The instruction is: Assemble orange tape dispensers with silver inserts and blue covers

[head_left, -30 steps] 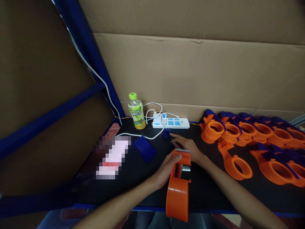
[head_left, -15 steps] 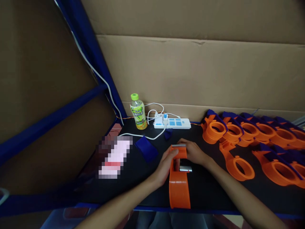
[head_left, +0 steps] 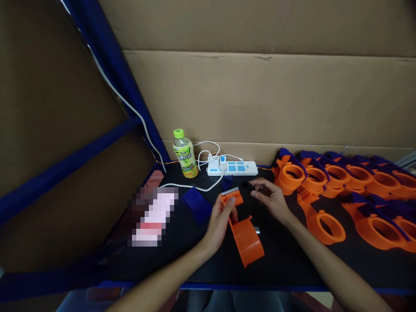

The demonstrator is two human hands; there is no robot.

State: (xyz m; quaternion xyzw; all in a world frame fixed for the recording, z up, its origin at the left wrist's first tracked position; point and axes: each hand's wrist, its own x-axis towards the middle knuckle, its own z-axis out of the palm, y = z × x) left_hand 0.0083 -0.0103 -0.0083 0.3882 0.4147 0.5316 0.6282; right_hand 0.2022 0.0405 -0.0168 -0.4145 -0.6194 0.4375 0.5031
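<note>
My left hand (head_left: 221,219) grips an orange tape dispenser (head_left: 248,242) by its narrow neck, thumb on top. A serrated metal blade (head_left: 230,190) lines the dispenser's far end, and its wide ring side points toward me, tilted to the right. My right hand (head_left: 268,197) is apart from the dispenser, to its upper right, with thumb and fingers pinched at a small dark piece (head_left: 248,186) that is hard to make out against the black table. A silver metal piece (head_left: 257,230) shows partly from behind the dispenser. Dark blue pieces (head_left: 196,204) lie left of my left hand.
Several orange dispensers with blue covers (head_left: 347,175) stand in rows at the right; one without a cover (head_left: 326,227) lies closer. At the back are a drink bottle (head_left: 186,156) and a white power strip (head_left: 238,168) with cables. A cardboard wall (head_left: 243,99) rises behind.
My right hand has let go of the dispenser's far end and moved right, fingers pinched. The dispenser in my left hand has turned, its ring end swinging right.
</note>
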